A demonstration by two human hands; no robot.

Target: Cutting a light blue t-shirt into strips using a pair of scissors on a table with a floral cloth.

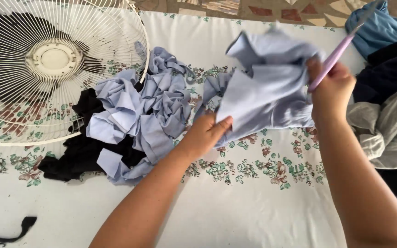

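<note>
Hands: left hand (206,133) pinches pale-blue cloth (267,87); right hand (331,89) raised, seemingly gripping scissors (334,57).

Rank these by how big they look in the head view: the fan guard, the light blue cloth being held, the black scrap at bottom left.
1. Fan guard, though it is cut off by the frame.
2. Light blue cloth.
3. Black scrap, clearly smallest.

Pale blue cloth (267,87); lilac scissors (329,64); white floral sheet (253,202).
</note>
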